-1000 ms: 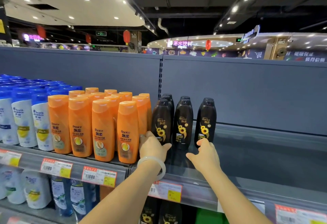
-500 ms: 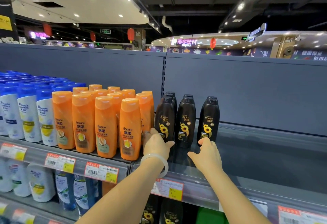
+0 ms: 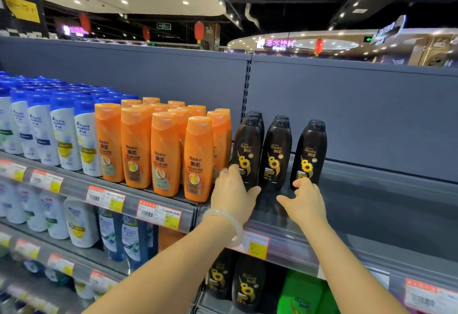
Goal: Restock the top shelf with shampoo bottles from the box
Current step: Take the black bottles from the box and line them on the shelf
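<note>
Black Rejoice shampoo bottles with sunflower labels stand in three short rows on the grey top shelf (image 3: 376, 204). My left hand (image 3: 231, 196), with a pale bangle on its wrist, wraps around the base of the left front black bottle (image 3: 247, 147), thumb on its right side. The middle black bottle (image 3: 276, 150) stands between my hands, untouched. My right hand (image 3: 306, 203) rests curled fingertips against the base of the right black bottle (image 3: 311, 152), thumb spread apart. No box is in view.
Orange Rejoice bottles (image 3: 198, 160) stand close to the left of my left hand, and white bottles with blue caps (image 3: 64, 135) stand further left. To the right of the black bottles the shelf is bare. Lower shelves hold more bottles (image 3: 244, 284) behind price tags (image 3: 255, 244).
Both hands stay at the bases of the same black bottles. The view has shifted slightly; the bottles show no clear movement.
</note>
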Demonstrator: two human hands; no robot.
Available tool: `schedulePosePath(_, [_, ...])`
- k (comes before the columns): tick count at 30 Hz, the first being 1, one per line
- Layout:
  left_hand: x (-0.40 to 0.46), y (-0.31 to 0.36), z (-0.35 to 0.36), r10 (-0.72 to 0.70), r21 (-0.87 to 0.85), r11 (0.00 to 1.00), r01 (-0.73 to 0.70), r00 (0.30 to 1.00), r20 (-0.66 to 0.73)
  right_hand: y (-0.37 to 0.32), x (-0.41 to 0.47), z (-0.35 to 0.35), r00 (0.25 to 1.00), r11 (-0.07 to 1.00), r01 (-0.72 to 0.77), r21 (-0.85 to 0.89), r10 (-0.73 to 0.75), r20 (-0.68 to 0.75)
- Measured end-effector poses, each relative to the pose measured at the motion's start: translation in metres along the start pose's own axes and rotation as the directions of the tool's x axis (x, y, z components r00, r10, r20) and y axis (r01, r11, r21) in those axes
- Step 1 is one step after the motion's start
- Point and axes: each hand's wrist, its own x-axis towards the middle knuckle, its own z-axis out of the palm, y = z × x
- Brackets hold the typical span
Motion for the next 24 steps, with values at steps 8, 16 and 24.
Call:
schedulePosePath(8, [-0.059,-0.051,-0.042,0.219,-0.01,0.976,-0.219,0.975,-0.04,-0.009,-0.014,-0.008,0.986,0.956,0.167,-0.241,-0.159,0.051])
schedulePosePath(16, [-0.08,-0.195,-0.126,0.102,0.169,0.981,-0.091,0.993,-0.057,-0.07,-0.054,0.046,0.813,0.797,0.553,-0.244,-0.58,-0.05])
schedulePosePath(24, [-0.15,-0.467,-0.222,-0.346,0.523,0.833,0.181,0.908,0.237,-0.195,-0.257,0.312,0.358,0.38,0.917,-0.117,-0.66,0.661])
